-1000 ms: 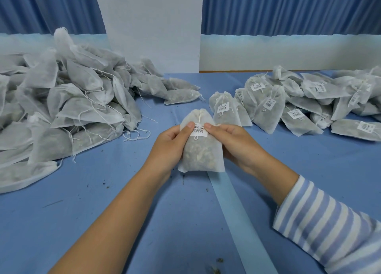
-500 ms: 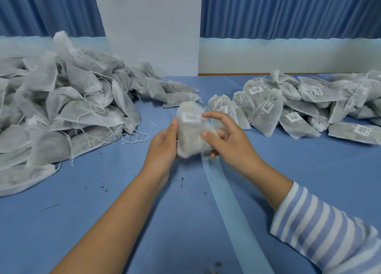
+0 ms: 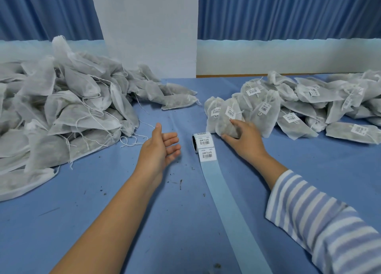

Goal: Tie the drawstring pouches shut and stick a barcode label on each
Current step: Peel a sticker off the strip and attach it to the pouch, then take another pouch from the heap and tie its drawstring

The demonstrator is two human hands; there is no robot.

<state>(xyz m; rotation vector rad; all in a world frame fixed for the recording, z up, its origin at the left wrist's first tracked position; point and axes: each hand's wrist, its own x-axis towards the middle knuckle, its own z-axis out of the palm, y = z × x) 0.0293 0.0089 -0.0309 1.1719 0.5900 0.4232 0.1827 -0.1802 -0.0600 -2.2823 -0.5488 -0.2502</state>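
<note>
Your right hand (image 3: 245,139) has carried the labelled pouch (image 3: 226,121) over to the labelled pile (image 3: 299,100), fingers curled round it; your left hand (image 3: 158,150) is off it, fingers spread.

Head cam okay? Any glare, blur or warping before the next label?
Head view: soft even light, no glare, only faint shadows under the left hand and the right hand gripping a pouch; label roll is sharp, barcodes distinct; wide-angle bending shows toward the edges, where the right pile looks softer.

One wide-angle head camera looks forward and down across the near table (image 3: 41,232) toward the far blue curtain (image 3: 288,11).
</note>
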